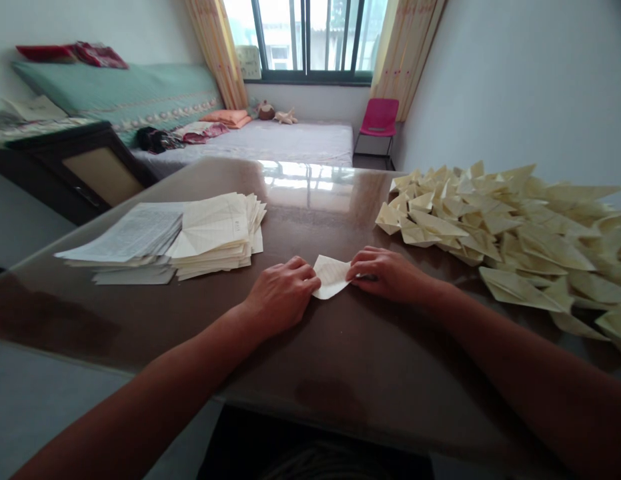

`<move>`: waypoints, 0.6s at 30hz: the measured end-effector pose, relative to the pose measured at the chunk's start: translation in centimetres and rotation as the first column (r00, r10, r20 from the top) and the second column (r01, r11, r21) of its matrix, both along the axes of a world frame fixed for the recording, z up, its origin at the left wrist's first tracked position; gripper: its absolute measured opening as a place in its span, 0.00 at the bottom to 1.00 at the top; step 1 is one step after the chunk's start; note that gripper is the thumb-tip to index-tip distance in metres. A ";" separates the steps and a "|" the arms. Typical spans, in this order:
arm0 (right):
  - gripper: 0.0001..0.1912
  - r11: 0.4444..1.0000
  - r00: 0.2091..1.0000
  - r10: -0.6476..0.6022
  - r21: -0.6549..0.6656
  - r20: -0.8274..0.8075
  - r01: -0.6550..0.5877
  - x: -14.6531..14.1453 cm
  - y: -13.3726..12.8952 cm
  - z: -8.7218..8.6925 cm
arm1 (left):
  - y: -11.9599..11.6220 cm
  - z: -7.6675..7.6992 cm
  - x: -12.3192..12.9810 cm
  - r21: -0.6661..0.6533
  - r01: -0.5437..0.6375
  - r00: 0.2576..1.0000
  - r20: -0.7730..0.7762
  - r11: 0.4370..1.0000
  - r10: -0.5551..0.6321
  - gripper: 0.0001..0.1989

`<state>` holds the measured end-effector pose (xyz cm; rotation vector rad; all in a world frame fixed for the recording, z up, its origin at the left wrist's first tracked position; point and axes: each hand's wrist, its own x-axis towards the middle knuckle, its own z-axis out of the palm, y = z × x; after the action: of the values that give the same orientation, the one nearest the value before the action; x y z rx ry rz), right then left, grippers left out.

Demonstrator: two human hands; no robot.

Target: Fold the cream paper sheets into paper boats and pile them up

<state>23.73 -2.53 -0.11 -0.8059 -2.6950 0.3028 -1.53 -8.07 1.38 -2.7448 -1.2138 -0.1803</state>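
A small piece of folded cream paper (331, 276) is held between my two hands, low over the brown table (310, 353). My left hand (285, 292) has its fingers closed on the paper's left edge. On the right edge, the thumb and fingers of my right hand (385, 273) pinch the same paper. To the left lies a stack of creased cream sheets (213, 230), overlapping a stack of printed grey-white sheets (130, 233). Many folded cream paper shapes (490, 220) are heaped on the table's right side.
The table's near edge runs just in front of my body. Beyond the table are a bed (300, 143) with cloths and soft toys, a pink chair (379, 117) and a window. A dark cabinet (100, 170) stands at the left.
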 end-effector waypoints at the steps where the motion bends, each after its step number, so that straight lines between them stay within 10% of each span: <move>1: 0.08 1.000 1.000 0.003 -0.023 -0.028 -0.003 0.2 0.3 -0.2 | -0.2 0.0 0.1 0.002 -0.011 1.000 -0.007 1.000 0.011 0.06; 7: 0.08 0.992 0.986 0.021 -0.121 -0.168 -0.042 0.3 1.1 -0.9 | -0.7 -0.2 0.7 0.023 -0.085 0.996 -0.028 0.996 0.085 0.16; 18: 0.07 0.937 0.941 -0.314 -0.202 -0.129 0.285 -1.3 0.7 -1.5 | 0.7 -0.9 0.4 -0.098 -0.269 0.962 0.015 0.958 0.272 0.19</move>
<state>22.46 -1.79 -1.65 -1.1770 -2.3756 0.5190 -1.15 -7.33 0.51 -2.6223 -1.6287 -0.1349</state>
